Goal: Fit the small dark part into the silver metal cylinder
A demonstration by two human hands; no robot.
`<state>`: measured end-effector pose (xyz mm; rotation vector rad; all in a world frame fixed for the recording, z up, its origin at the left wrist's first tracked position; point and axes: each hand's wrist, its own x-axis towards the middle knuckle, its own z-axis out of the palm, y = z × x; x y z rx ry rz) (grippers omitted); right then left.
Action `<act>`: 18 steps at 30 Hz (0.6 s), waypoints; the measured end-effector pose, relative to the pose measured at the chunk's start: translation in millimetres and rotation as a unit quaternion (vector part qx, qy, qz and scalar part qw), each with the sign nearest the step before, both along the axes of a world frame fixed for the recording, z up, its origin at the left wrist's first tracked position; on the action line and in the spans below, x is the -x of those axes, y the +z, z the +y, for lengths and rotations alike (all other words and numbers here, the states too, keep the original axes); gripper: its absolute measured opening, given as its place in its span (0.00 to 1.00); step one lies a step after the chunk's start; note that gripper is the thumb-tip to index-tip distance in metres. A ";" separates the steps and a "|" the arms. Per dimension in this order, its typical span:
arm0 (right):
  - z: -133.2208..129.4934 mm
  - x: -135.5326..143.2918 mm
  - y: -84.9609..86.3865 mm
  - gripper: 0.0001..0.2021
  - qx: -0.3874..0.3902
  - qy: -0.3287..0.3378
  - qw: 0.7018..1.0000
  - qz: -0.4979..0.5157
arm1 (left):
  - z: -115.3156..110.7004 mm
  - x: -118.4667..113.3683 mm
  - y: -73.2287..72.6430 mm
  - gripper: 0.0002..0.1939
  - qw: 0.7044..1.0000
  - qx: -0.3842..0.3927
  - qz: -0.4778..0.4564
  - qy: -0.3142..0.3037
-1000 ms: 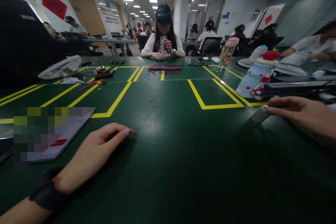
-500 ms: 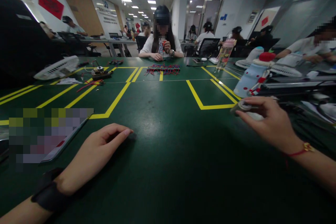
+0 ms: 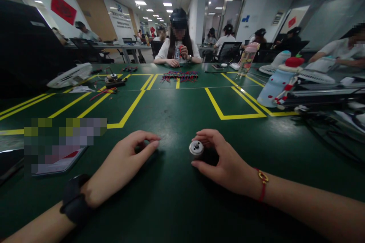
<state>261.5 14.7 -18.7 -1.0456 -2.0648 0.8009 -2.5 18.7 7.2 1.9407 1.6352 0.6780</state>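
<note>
Motor (image 3: 196, 149), metal, upright | on bench (image 3: 171, 201), well short of far edge | right hand (image 3: 229, 164) clasped round its sides; left hand (image 3: 125, 164) empty, loosely curled, apart | likely dense, stiff, smooth, slightly slippery; best held by side walls, off the shaft (image 3: 196, 146)

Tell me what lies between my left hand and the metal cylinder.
Only a stretch of green tabletop lies between your left hand and the metal cylinder, as the head view shows.
</note>
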 end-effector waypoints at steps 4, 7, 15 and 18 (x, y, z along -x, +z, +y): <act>1.7 1.0 -0.6 0.27 0.014 0.002 1.000 0.004 | -3.5 -49.4 17.7 0.12 0.990 -0.061 -0.045 -0.120; 2.6 2.1 0.7 0.25 0.015 0.011 1.000 0.006 | -2.8 -70.9 26.2 0.09 0.984 -0.067 -0.066 -0.151; 2.0 -5.2 5.6 0.21 -0.031 -0.034 0.998 -0.042 | 2.4 -57.6 6.3 0.07 0.991 -0.065 -0.046 -0.104; 1.1 -6.7 4.6 0.21 -0.031 -0.041 0.998 -0.043 | 0.0 -60.3 -8.0 0.06 0.990 -0.070 0.039 -0.119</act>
